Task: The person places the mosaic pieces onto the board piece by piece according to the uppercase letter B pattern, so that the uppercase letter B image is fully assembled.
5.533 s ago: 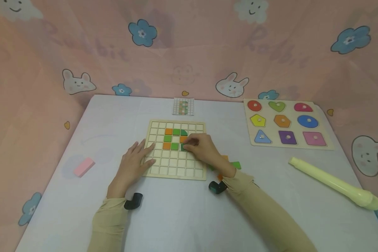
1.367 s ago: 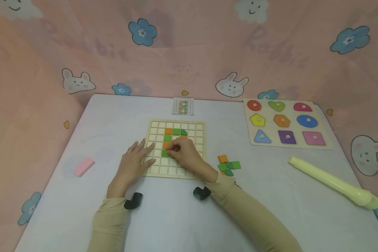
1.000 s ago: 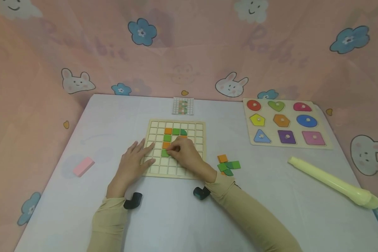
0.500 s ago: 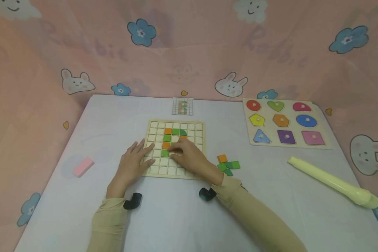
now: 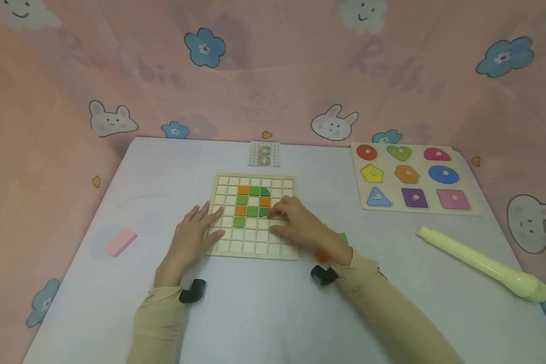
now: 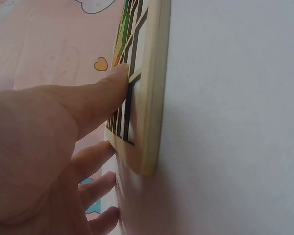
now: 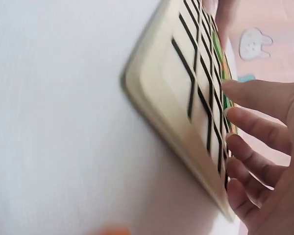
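A wooden grid board (image 5: 250, 246) lies mid-table, with orange, green and dark green tiles in its cells. The lowest is a green tile (image 5: 238, 221); a dark green rounded tile (image 5: 263, 212) lies higher, by the right fingertips. My left hand (image 5: 192, 242) rests on the board's left edge, fingers spread, and in the left wrist view its thumb (image 6: 100, 95) presses the rim. My right hand (image 5: 298, 222) hovers over the board's right side, fingers loosely bent and parted from the thumb. In the right wrist view, nothing shows between those fingers (image 7: 259, 129).
Loose orange tiles (image 5: 322, 257) and a green tile (image 5: 343, 236) show around the right forearm, which partly hides the pile. A printed pattern card (image 5: 264, 153) lies behind the board. Right: a shape puzzle (image 5: 387, 208) and a pale yellow tube (image 5: 482, 263). Left: a pink block (image 5: 121, 241).
A green tile has joined the board below the left orange tile since the oldest frame. My right hand has let go of it and moved right. The left hand stays put.
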A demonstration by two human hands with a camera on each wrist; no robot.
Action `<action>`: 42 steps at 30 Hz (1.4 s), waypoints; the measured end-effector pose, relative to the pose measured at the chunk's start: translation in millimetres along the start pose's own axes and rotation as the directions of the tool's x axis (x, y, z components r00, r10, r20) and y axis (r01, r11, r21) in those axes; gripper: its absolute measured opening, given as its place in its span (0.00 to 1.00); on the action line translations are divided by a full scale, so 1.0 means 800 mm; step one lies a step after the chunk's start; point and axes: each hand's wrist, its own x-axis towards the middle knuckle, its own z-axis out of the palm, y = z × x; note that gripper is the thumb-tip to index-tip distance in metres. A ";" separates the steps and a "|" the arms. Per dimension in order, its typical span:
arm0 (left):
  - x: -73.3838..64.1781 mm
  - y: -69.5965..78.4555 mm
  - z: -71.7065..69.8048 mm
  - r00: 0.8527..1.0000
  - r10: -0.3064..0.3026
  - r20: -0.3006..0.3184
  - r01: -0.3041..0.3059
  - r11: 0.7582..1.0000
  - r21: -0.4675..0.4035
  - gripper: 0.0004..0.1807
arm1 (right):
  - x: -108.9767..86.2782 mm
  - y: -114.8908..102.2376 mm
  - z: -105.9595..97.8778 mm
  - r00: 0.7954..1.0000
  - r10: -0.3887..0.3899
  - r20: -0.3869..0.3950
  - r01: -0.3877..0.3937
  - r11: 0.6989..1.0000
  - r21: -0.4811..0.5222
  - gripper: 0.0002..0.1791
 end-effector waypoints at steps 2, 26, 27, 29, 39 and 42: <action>0.000 0.000 0.000 1.000 0.001 0.001 -0.001 1.000 -0.001 0.35 | -0.007 0.010 -0.012 1.000 0.020 0.013 -0.020 1.000 -0.012 0.15; 0.000 -0.001 0.000 1.000 0.027 -0.008 -0.027 0.999 0.021 0.35 | -0.054 0.073 -0.085 0.978 0.168 0.123 -0.165 0.986 -0.034 0.09; 0.001 -0.002 0.000 1.000 0.026 -0.007 -0.026 0.999 0.021 0.35 | -0.052 0.072 -0.084 0.980 0.163 0.112 -0.161 0.987 -0.027 0.09; 0.002 -0.002 0.000 1.000 0.027 -0.006 -0.027 0.999 0.020 0.35 | -0.048 0.071 -0.081 0.987 0.141 0.079 -0.140 0.990 -0.011 0.08; 0.002 -0.001 0.000 1.000 0.025 -0.006 -0.025 0.999 0.022 0.35 | -0.029 0.051 -0.044 0.993 0.063 -0.103 -0.051 0.992 0.116 0.08; 0.001 -0.002 0.000 1.000 0.020 -0.005 -0.020 1.000 0.022 0.35 | -0.024 0.042 -0.030 0.987 0.045 -0.155 -0.018 0.986 0.168 0.09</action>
